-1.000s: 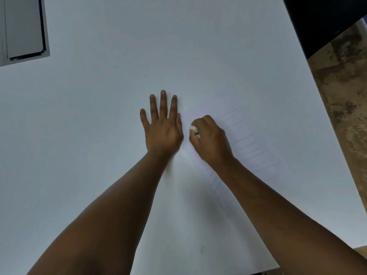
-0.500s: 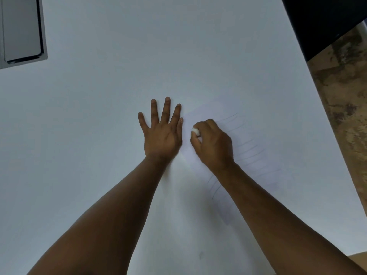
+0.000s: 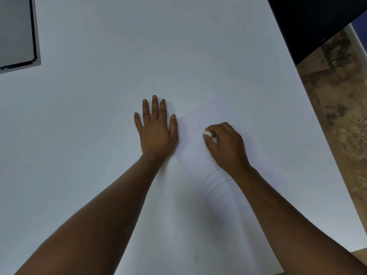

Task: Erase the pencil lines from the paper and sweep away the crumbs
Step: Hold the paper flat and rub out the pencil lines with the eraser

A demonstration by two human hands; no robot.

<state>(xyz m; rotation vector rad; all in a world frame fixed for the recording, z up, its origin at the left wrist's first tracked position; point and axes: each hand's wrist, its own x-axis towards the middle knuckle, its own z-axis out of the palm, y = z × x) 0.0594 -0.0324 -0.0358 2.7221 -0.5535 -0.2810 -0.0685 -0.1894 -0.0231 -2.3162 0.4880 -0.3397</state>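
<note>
The right hand [image 3: 226, 144], its grip pinching a white eraser [image 3: 207, 133], has slid from the paper's [image 3: 198, 149] left edge toward its middle near the desk's [image 3: 99, 116] right edge, while the released left hand [image 3: 156, 132] lies flat beside it, leaving most pencil lines [image 3: 216, 185] unerased.

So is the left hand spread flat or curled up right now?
Spread flat. The left hand lies palm down on the white table, fingers straight, beside the paper.
</note>
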